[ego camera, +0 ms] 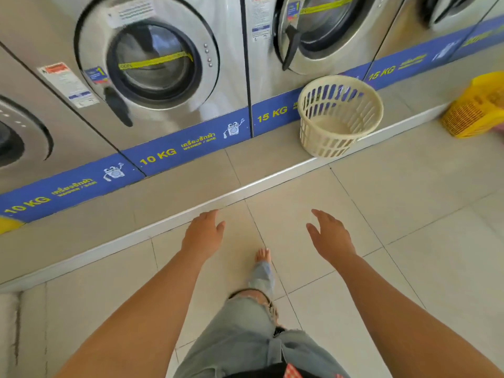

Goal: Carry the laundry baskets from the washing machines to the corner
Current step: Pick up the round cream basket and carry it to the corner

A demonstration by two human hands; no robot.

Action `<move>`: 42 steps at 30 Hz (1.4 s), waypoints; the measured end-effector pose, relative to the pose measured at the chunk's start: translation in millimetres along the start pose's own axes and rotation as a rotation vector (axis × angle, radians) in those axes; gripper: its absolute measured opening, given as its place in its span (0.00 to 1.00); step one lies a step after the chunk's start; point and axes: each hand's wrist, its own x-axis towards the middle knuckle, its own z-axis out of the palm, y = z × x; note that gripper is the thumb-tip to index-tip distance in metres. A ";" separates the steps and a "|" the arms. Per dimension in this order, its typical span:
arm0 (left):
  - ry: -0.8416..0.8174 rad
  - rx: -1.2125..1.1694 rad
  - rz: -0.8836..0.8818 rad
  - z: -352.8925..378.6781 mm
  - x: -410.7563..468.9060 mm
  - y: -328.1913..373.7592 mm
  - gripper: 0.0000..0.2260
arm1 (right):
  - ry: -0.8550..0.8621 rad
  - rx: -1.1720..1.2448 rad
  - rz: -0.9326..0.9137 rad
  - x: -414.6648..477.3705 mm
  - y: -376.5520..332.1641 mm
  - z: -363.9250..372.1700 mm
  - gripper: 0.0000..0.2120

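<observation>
A round cream laundry basket (339, 115) with slotted walls stands empty on the raised step in front of the 15 KG washing machine (313, 36). A yellow basket (476, 107) lies tilted at the right edge, partly cut off by the frame. My left hand (203, 234) and my right hand (331, 236) are both stretched forward over the floor tiles, fingers apart, holding nothing. Both hands are well short of the cream basket, which is ahead and to the right.
A row of steel front-loading washers (152, 64) with a blue label band fills the top. A raised tiled step (191, 192) with a white edge runs diagonally before them. My leg and bare foot (263, 255) are on the light floor tiles.
</observation>
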 end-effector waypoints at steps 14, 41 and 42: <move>-0.051 0.024 0.069 -37.9 223.0 189.5 0.22 | 0.048 0.087 0.120 223.6 53.3 -126.5 0.23; 0.071 -0.392 -0.445 67.5 477.3 479.4 0.23 | -0.136 -0.028 -0.006 620.8 253.6 -274.6 0.25; 0.080 -0.406 -0.448 74.9 487.5 479.6 0.23 | -0.123 -0.009 0.001 632.4 257.5 -270.1 0.25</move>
